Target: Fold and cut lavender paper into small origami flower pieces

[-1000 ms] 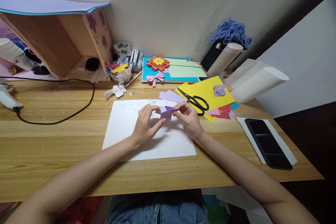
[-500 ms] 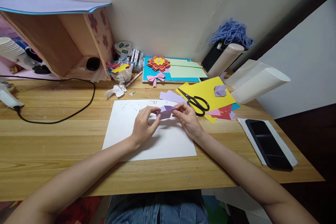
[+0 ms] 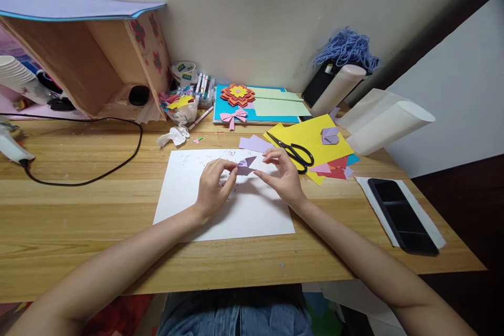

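A wooden tabletop (image 3: 79,215) has a white sheet (image 3: 252,215) lying near its front edge. Above the sheet, the left hand (image 3: 212,186) pinches the left end of a folded purple paper (image 3: 246,170). The right hand (image 3: 286,181) is parted wide between thumb and fingers, thumb tip at the paper's right end; whether they touch is unclear. Beyond, black scissors (image 3: 302,155) lie partly on yellow paper (image 3: 317,134). Farther back, a layered paper flower (image 3: 238,95) rests on blue card (image 3: 275,120).

Grey wall (image 3: 244,26) behind wooden table (image 3: 79,220) (grain running sideways); white panel (image 3: 444,100) at right; light dimmer toward upper right.
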The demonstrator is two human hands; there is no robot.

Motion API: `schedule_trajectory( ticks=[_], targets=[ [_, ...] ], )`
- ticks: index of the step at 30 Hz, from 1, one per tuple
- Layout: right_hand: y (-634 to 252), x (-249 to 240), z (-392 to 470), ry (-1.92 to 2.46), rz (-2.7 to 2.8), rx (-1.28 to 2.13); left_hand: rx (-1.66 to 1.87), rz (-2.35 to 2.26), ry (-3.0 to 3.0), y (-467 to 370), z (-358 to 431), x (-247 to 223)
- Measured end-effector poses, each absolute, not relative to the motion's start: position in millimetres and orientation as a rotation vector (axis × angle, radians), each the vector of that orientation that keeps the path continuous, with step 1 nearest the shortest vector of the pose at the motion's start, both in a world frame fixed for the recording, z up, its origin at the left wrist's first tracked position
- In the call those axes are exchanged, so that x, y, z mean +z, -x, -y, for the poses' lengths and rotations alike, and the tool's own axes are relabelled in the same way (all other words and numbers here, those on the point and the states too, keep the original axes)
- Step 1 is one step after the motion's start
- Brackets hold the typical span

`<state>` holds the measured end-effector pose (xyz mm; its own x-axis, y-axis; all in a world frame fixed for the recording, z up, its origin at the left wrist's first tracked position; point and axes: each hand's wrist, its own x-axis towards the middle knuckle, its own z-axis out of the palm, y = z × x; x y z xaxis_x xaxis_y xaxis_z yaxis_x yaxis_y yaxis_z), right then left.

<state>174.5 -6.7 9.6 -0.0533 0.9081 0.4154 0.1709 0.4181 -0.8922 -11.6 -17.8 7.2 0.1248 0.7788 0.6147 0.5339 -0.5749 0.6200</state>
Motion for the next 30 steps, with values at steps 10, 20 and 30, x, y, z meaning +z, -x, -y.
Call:
schedule_trajectory(
  ticks=[10,20,30],
  targets=[
    [-172,20,18,0.973,1.788,0.514,1.405,-1.093,-2.423,12,19,5],
    [-173,19,17,0.909,1.909,0.355,1.354,-1.137,-2.539,12,17,5],
    [-171,14,18,0.909,1.973,0.342,1.333,-1.143,-2.593,12,19,3]
  ],
)
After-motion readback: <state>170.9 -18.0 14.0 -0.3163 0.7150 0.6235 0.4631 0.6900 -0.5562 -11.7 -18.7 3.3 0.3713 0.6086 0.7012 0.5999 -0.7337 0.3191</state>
